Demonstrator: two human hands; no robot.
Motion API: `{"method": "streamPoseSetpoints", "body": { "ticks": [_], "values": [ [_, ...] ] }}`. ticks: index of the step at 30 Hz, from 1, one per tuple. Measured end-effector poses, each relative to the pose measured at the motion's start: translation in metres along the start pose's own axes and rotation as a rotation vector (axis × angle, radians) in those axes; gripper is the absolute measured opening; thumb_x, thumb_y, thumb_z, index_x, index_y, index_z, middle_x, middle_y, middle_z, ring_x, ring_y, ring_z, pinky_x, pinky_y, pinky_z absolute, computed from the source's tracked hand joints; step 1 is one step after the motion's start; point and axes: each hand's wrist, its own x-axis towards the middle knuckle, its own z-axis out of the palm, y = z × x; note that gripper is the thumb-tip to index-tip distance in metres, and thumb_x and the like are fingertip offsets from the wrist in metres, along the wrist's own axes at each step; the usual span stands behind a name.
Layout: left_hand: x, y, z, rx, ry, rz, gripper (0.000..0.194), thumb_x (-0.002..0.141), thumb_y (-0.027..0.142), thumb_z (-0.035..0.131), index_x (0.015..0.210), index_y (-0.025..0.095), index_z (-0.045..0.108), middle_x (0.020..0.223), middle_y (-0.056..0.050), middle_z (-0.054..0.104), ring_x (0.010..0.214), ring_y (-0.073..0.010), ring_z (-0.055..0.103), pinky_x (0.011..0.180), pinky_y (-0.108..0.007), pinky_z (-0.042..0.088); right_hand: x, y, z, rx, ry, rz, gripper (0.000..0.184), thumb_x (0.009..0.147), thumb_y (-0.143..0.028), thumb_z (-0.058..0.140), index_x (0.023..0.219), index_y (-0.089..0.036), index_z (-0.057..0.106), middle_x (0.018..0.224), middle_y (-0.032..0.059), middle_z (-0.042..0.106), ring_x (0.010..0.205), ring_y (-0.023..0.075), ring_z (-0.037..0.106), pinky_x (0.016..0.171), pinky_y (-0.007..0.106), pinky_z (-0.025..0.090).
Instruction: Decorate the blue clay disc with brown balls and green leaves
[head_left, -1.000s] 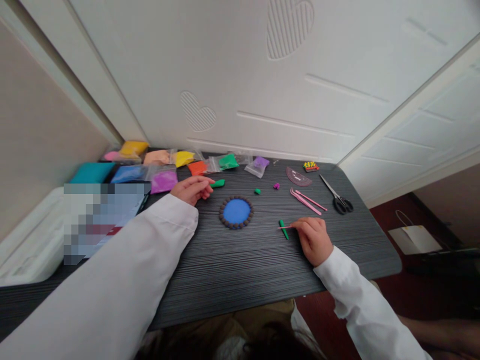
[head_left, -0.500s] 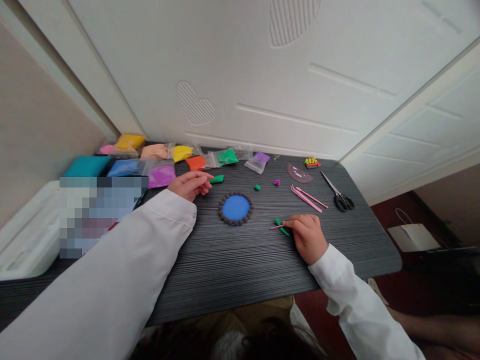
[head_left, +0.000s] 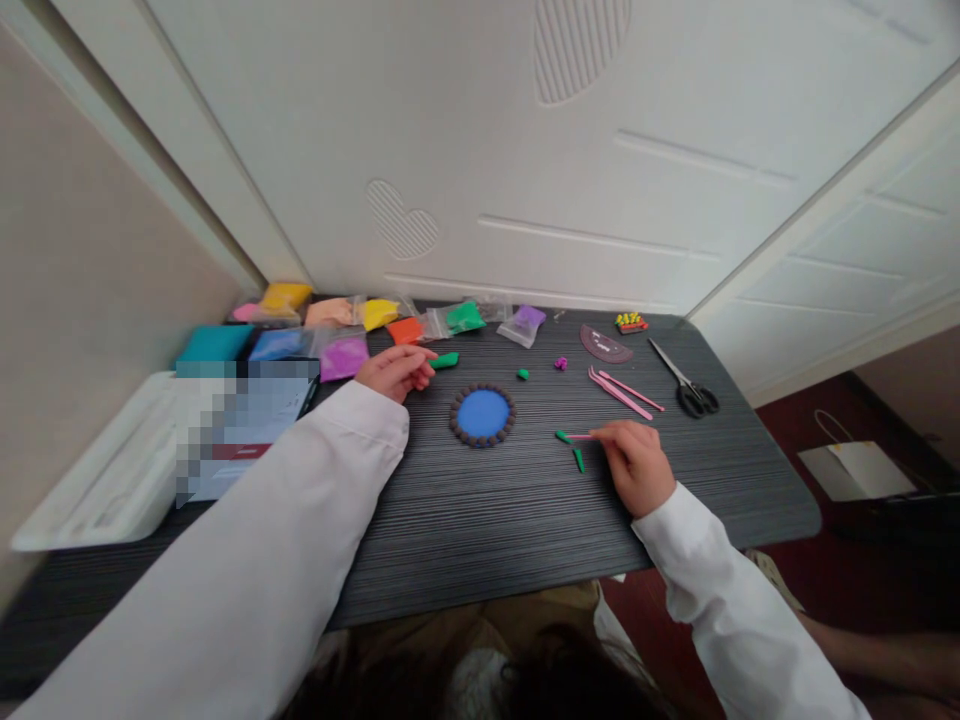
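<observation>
My left hand (head_left: 396, 372) is closed, its fingertips pinching one end of a green clay piece (head_left: 445, 360). In my right hand (head_left: 637, 465) is a thin pink clay tool (head_left: 581, 436), gripped between thumb and fingers. Its tip touches or nearly touches a small green clay piece (head_left: 562, 436). Just below lies a second, narrow green clay piece (head_left: 578, 460), apart from the first. Between my hands sits a flat blue clay disc (head_left: 484, 414) ringed with dark brown clay balls (head_left: 455, 430). A little green lump (head_left: 523, 374) and a purple clay bit (head_left: 561, 364) rest behind it.
Bags of coloured clay, including a green one (head_left: 466, 317) and a purple one (head_left: 343, 355), line the wall. Pink tweezers (head_left: 619, 393), a protractor (head_left: 606, 343) and scissors (head_left: 686, 385) lie at right. A white tray (head_left: 97, 490) and blurred screen (head_left: 240, 430) stand left.
The view has shifted slightly. Two green pieces near the pink tool, close together before, now lie apart, and the tool's tip has moved to the upper one. My left hand still holds its piece.
</observation>
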Motion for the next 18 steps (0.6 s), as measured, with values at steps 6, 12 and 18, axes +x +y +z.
{"method": "streamPoseSetpoints", "body": {
  "ticks": [6,12,18],
  "values": [
    [0.004,-0.003,-0.005,-0.079,-0.003,0.000,0.009,0.052,0.011,0.062,0.061,0.013,0.060,0.052,-0.001,0.059,0.047,-0.0085,0.051,0.049,-0.022,0.038,0.000,0.017,0.000,-0.127,0.160,0.204,0.022,0.080,-0.022,0.039,0.092,-0.020,0.057,0.089,0.0055,0.063,0.083,0.0183,0.054,0.071,0.032,0.033],
    [-0.001,0.004,-0.008,-0.246,-0.069,0.034,0.010,0.053,0.011,0.056,0.051,0.016,0.048,0.045,0.002,0.049,0.046,-0.0093,0.047,0.046,-0.023,0.035,0.004,0.018,0.002,-0.211,0.161,0.244,0.020,0.077,-0.025,0.044,0.089,-0.021,0.060,0.090,0.0060,0.063,0.083,0.0209,0.053,0.069,0.032,0.032],
    [-0.017,0.043,-0.012,-0.390,-0.121,0.049,0.017,0.074,0.013,0.037,0.060,0.019,0.044,0.033,0.007,0.016,0.031,-0.0062,0.008,0.034,-0.021,0.014,0.002,-0.002,-0.003,-0.090,0.163,0.090,0.021,0.077,-0.028,0.047,0.090,-0.021,0.060,0.097,0.0057,0.060,0.092,0.0179,0.052,0.078,0.032,0.032]
  ]
}}
